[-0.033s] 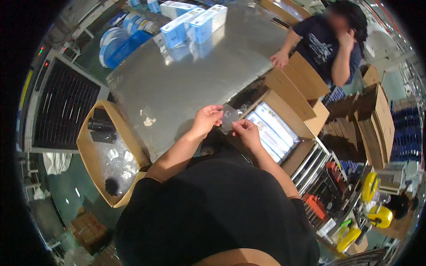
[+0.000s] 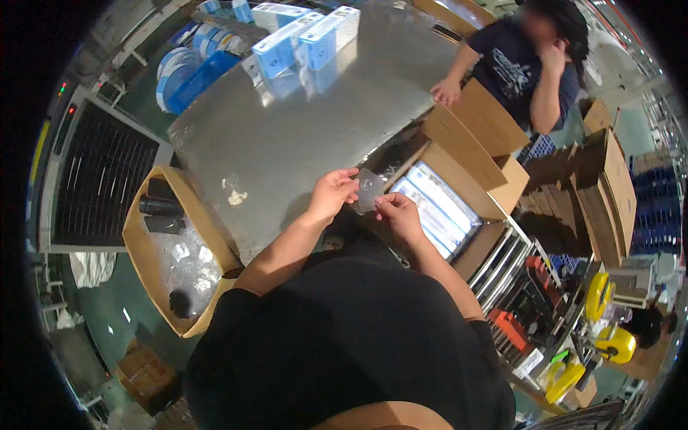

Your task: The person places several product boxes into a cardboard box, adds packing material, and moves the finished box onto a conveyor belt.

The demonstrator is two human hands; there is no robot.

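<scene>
A small, thin, clear plastic sheet [image 2: 368, 188] with a round mark is held up between my two hands, near the front edge of the metal table. My left hand [image 2: 334, 195] pinches its left side between thumb and fingers. At its lower right corner, the fingertips of my right hand [image 2: 399, 213] are closed on it. Just beyond my right hand is an open cardboard carton [image 2: 494, 204] holding flat blue-and-white printed boxes [image 2: 437, 208].
The metal table [image 2: 287, 136] bears blue-and-white boxes [image 2: 308, 43] at its far end. Left of me stands a cardboard box [image 2: 132, 229] of clear plastic pieces and dark items. A co-worker [image 2: 516, 72] sits across at the right, one hand by the carton. Stacked cardboard [image 2: 609, 201] stands farther right.
The surroundings have shifted slightly in the view. The plastic sheet has tilted a little and shows more plainly; both hands keep their hold on it.
</scene>
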